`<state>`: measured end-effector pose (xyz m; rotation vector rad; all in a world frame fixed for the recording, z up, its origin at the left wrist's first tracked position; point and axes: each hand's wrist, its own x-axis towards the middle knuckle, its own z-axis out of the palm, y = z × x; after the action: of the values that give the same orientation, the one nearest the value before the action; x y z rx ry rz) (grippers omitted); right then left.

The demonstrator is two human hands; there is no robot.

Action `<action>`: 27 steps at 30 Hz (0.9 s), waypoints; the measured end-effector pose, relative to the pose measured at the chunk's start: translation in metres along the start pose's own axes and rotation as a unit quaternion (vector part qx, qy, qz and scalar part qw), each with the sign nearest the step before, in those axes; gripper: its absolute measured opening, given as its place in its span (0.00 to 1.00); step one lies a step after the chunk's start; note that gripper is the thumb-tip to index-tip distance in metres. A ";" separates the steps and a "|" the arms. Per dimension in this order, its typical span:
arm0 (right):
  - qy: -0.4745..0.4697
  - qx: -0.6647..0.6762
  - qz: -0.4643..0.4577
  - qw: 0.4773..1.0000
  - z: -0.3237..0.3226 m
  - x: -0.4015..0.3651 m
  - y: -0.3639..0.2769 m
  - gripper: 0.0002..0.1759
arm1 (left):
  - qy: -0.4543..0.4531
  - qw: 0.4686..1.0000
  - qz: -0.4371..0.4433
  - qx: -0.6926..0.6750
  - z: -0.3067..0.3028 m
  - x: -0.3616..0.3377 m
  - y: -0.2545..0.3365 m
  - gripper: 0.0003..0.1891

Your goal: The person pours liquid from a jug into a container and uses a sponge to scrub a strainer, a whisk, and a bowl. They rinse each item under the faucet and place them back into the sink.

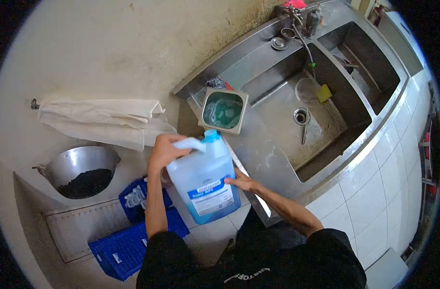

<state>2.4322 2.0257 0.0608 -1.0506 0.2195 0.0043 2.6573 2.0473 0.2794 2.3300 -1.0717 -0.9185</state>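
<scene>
A large translucent jug (204,168) with a blue cap and a blue and white label hangs in front of me, slightly tilted. Blue liquid shows in its lower part. My left hand (168,150) is closed round the jug's handle. Against the label side, my right hand (241,181) steadies the jug, thumb on the front and the other fingers hidden behind it. Just past the cap, a rectangular metal container (244,107) with green-blue soapy liquid stands on the sink's ledge.
To the right is a steel double sink (277,144) with a tap hose (304,44) and a yellow sponge (324,93). A white cloth (94,118) hangs on the left wall, above a metal wok (87,159) holding black material. Blue crates (118,245) lie on the floor.
</scene>
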 end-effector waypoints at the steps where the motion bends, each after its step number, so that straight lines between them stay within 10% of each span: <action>1: 0.033 0.028 0.031 0.999 0.001 -0.003 -0.002 0.49 | -0.014 1.000 0.018 -0.013 0.003 0.008 -0.005 0.16; 27: 0.105 0.108 0.046 0.987 -0.016 0.011 -0.030 0.50 | 0.052 0.992 0.111 -0.035 0.008 0.052 0.004 0.16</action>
<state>2.4433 1.9959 0.0769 -0.8236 0.4510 -0.0461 2.6752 2.0034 0.2554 2.1248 -1.2046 -0.7302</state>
